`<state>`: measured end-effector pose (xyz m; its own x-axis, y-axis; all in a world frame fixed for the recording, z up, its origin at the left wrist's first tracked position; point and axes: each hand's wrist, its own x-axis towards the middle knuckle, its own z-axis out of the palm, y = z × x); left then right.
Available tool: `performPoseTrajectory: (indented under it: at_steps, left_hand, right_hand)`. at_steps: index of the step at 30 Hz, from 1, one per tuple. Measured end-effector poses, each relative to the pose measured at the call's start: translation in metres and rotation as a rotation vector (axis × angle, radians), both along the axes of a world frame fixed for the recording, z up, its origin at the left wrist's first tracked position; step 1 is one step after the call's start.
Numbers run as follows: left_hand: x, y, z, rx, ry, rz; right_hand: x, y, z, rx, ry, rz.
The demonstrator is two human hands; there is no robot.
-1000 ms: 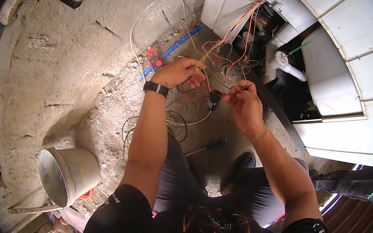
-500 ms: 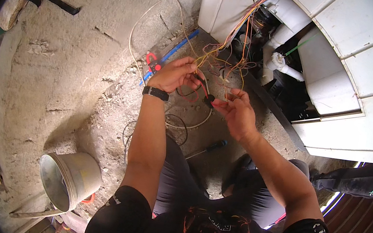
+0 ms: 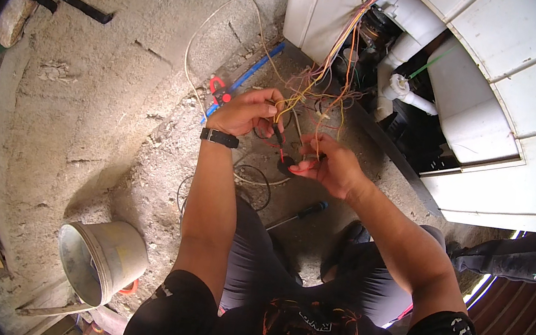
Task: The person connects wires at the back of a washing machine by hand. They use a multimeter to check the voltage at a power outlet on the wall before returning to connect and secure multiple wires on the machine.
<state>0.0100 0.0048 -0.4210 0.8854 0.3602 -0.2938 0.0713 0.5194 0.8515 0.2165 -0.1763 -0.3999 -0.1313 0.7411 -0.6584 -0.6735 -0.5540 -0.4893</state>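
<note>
Wires (image 3: 281, 106) are pinched in the left hand (image 3: 243, 111), and a red lead (image 3: 296, 169) in the right hand (image 3: 338, 168); both are best held steady, without tugging.

Yellow, orange, red wires (image 3: 334, 52); red-and-black clamp tool (image 3: 222, 96); blue tube (image 3: 254, 69); off-white bucket (image 3: 122, 257).

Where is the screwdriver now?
In the head view, the screwdriver lies on the floor just right of centre, below the right hand, left of the right shoe.
</note>
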Motion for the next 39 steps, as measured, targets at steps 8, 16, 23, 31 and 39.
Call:
performPoseTrajectory:
  at_steps: [8,16,23,31,39]
  left_hand:
    - [0.002,-0.001,-0.002,-0.048,-0.053,0.027]
    - [0.025,-0.014,-0.013,-0.259,-0.199,0.198]
    - [0.049,-0.039,0.014,-0.308,-0.431,0.034]
    - [0.054,-0.047,0.018,-0.231,-0.366,-0.054]
    - [0.056,-0.049,0.022,-0.134,-0.265,-0.034]
  right_hand:
    - [0.006,0.005,0.007,0.036,0.135,-0.04]
    - [0.018,0.015,0.01,0.174,0.405,-0.061]
    - [0.055,0.037,0.016,0.307,0.213,-0.177]
    - [0.077,0.048,0.011,0.263,0.057,-0.307]
    - [0.082,0.045,0.009,0.262,0.044,-0.31]
